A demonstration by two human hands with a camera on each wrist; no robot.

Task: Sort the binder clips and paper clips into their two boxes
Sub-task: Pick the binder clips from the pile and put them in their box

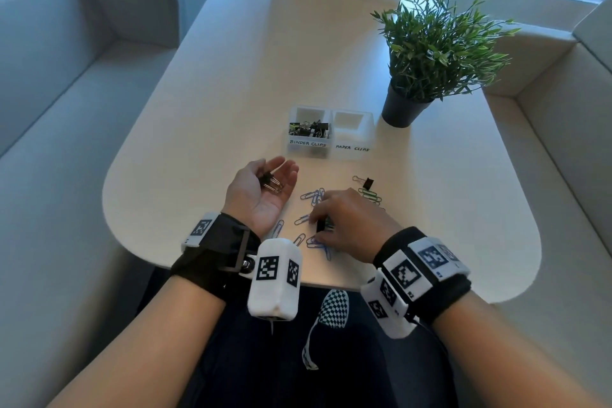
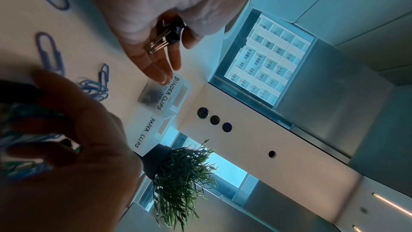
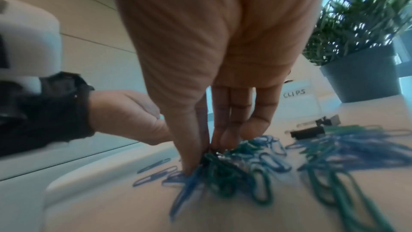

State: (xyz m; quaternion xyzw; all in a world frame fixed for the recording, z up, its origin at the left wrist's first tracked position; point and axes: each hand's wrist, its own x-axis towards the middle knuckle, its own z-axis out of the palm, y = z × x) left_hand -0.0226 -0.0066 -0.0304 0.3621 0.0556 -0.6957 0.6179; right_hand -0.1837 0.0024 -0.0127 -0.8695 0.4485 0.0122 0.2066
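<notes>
My left hand point(image 1: 261, 197) lies palm up on the table, fingers relaxed, with black binder clips point(image 1: 271, 182) loose in the palm; the left wrist view shows the clips point(image 2: 166, 38) there too. My right hand point(image 1: 326, 225) reaches down into the scattered blue paper clips point(image 1: 313, 196) and pinches a black binder clip point(image 1: 320, 225) between thumb and fingers. In the right wrist view the fingertips point(image 3: 200, 147) meet in a tangle of green and blue clips. Another binder clip point(image 1: 366, 181) lies beside green paper clips point(image 1: 371, 194). The BINDER CLIPS box point(image 1: 309, 144) holds several clips; the PAPER CLIPS box point(image 1: 352, 148) looks empty.
A potted plant point(image 1: 402, 109) stands just right of the boxes. The white table's rounded front edge point(image 1: 198, 262) runs close under my wrists. Grey sofa seats flank the table on both sides.
</notes>
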